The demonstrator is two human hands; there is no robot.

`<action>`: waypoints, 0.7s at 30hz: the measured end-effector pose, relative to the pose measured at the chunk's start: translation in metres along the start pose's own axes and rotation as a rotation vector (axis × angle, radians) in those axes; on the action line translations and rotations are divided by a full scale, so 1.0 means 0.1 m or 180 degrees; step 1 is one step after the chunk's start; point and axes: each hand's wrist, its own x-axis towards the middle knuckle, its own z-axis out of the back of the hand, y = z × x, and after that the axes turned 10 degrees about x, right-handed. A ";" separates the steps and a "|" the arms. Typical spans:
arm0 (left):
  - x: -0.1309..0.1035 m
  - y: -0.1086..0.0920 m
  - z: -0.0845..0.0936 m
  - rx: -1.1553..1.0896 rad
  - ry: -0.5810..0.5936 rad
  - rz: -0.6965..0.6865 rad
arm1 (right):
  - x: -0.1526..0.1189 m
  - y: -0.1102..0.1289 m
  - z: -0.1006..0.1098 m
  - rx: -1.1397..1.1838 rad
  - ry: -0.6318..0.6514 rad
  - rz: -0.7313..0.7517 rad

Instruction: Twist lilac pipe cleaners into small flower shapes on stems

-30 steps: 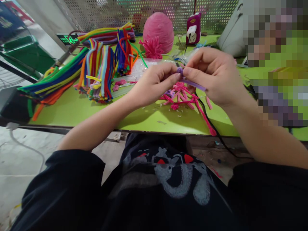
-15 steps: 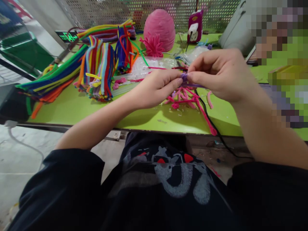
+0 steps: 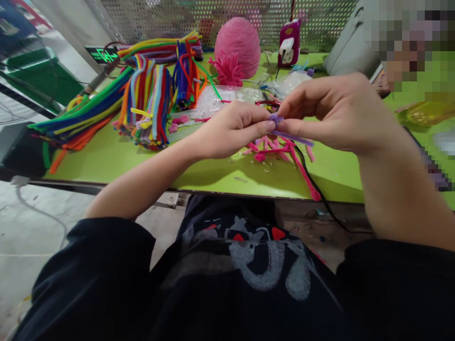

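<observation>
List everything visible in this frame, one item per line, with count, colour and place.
lime green work table: one, spans the middle of the view
bundles of fuzzy pipe cleaners: several bundles, mixed colours, table's left half
cut pink pipe cleaner pieces: a loose pile, pink, below the hands
pink domed fuzzy ball: one, pink, back centre
spiky pink pompom: one, pink, in front of the dome
maroon and white plug adapter: one, back, right of the dome
clear plastic bags: count unclear, behind the hands
black cable: one, running off the table's front edge
perforated metal panel: one, grey, behind the table
purple coiled pipe cleaner: one, pinched between both hands
left hand: gripping the coil
right hand: gripping the coil
</observation>
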 end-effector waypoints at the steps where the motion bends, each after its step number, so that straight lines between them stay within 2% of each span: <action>1: 0.00 -0.01 0.02 -0.0077 0.0141 0.0006 | 0.00 -0.01 0.00 -0.0030 -0.0010 0.0074; 6: 0.02 -0.04 0.07 -0.0427 0.0526 0.0113 | -0.02 -0.04 -0.04 -0.0007 -0.0076 0.0183; 11: 0.03 -0.03 0.06 -0.0768 0.0605 0.0121 | -0.06 0.04 -0.03 -0.0533 -0.0011 0.0304; 16: 0.04 -0.01 0.08 -0.0767 0.0730 0.0138 | -0.05 0.06 -0.03 -0.0797 0.0201 0.0358; 21: 0.07 0.01 0.15 -0.0987 0.1050 0.0070 | 0.01 0.06 -0.02 -0.1254 0.0360 0.0823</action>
